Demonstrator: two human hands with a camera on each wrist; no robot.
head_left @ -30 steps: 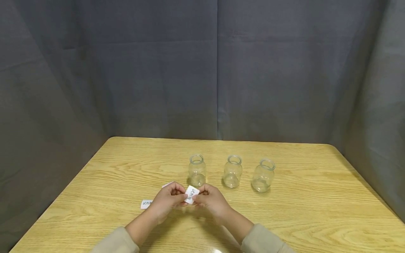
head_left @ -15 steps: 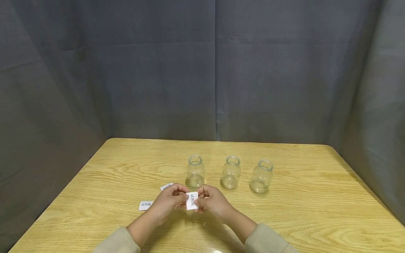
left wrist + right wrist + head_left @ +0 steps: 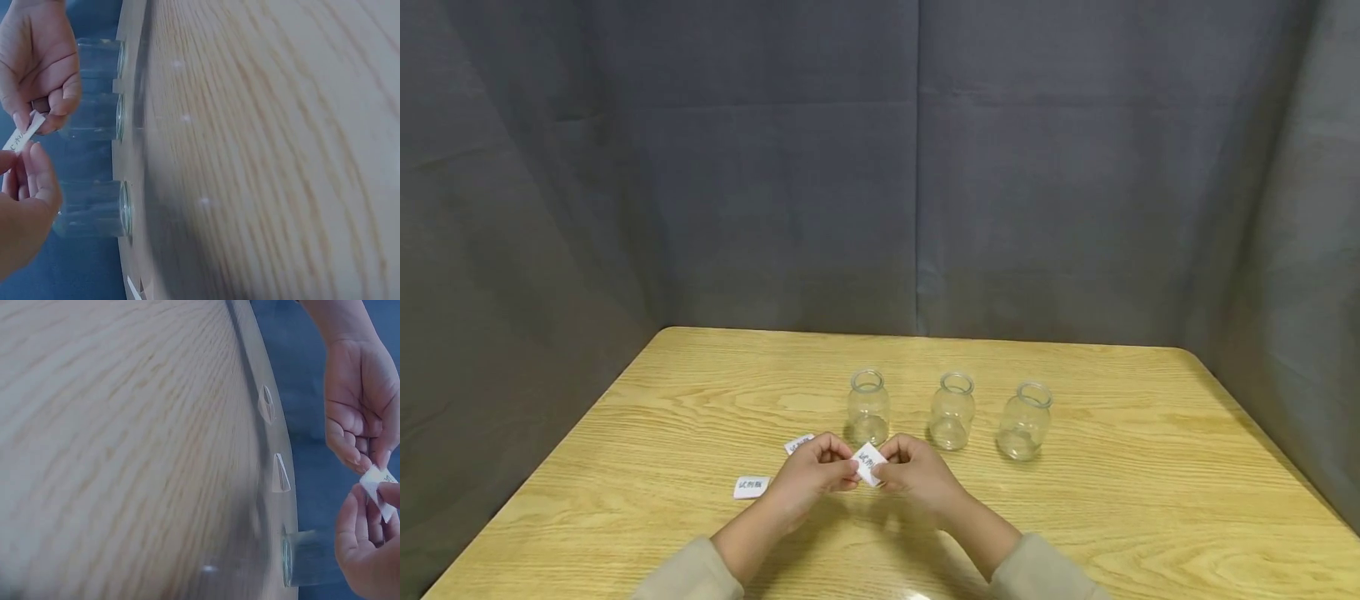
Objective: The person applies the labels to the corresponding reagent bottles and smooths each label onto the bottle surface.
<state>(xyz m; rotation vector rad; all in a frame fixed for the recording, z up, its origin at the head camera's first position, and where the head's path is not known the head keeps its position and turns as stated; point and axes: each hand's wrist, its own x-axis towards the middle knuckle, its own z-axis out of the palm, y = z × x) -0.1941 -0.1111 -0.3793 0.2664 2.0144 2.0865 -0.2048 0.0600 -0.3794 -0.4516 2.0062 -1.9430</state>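
Since half a second back, the white card has turned: it stood nearly square to me in the head view and now tilts cornerwise, one corner up. Its lower neighbour on the table, partly covered then by the left hand, now shows almost whole.

I have both hands close together, the card bridging the narrow gap. The left pinches its nine o'clock side, thumb over the front face, fingers bent in behind. The right hand grips the three o'clock side likewise, its thumb covering part of the dark characters. From the wrist views I see the card held up off the wooden table.

Reading my clock from the card, the left jar stands at twelve, just beyond the fingers, the middle jar at two, and the right jar between two and three. All are clear glass, upright and apart.

The upper card lies between nine and ten, near the left knuckles; the lower card is between eight and nine. Pale cuffs come in: left sleeve at eight, right sleeve at four. Grey cloth rises past the table's twelve o'clock edge.
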